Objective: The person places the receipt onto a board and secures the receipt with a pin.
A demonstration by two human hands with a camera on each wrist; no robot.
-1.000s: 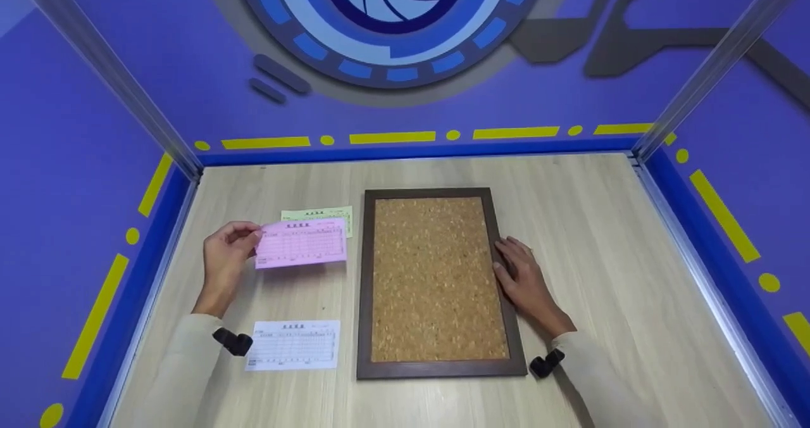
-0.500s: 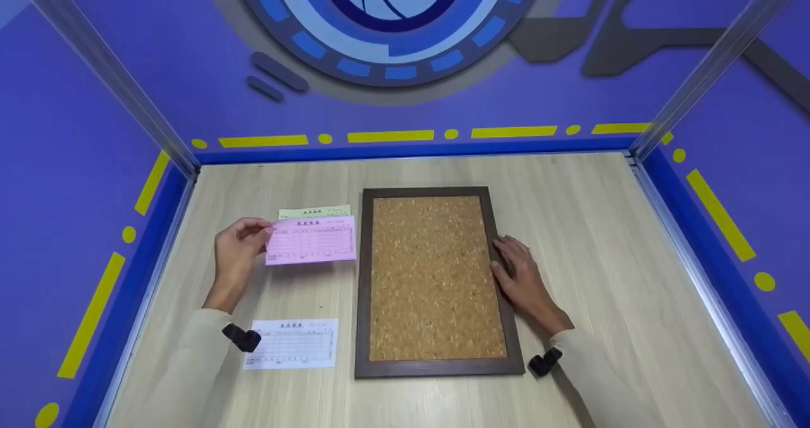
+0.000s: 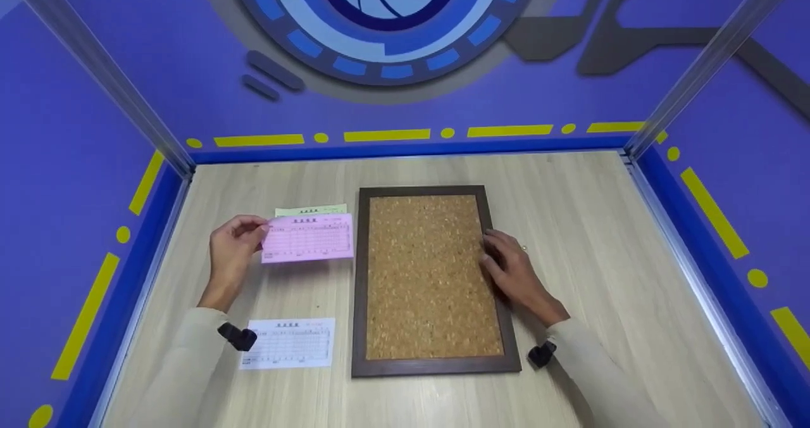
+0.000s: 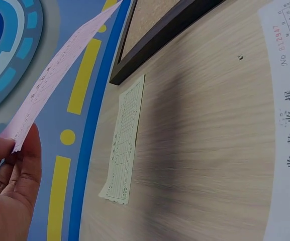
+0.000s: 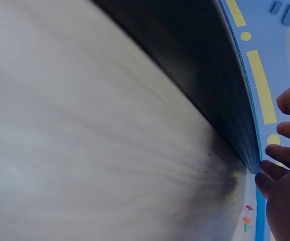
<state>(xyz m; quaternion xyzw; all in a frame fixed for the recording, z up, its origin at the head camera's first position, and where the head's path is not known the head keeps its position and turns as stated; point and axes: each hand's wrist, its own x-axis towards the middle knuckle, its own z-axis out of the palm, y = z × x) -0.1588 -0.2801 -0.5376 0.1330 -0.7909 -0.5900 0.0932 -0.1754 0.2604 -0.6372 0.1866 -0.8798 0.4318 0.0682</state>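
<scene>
My left hand (image 3: 234, 251) pinches a pink receipt slip (image 3: 307, 238) by its left edge, between thumb and fingers. The slip is raised above the table, as the left wrist view shows. Below and behind it lies a green receipt slip (image 4: 123, 145), partly covered in the head view. A white receipt slip (image 3: 288, 344) lies flat nearer the front. To the right is a cork board (image 3: 433, 276) in a dark brown frame. My right hand (image 3: 519, 273) is at the frame's right side, fingers loosely bent, fingertips over its edge; whether they touch it I cannot tell.
In the right wrist view, several small coloured push pins (image 5: 248, 221) lie on the table beyond the frame. Blue printed walls (image 3: 354, 118) enclose the wooden table (image 3: 633, 327) at the back and both sides.
My left hand has carried the pink slip a little to the right, closer to the cork board. The right hand's fingertips have shifted slightly left over the frame's edge.
</scene>
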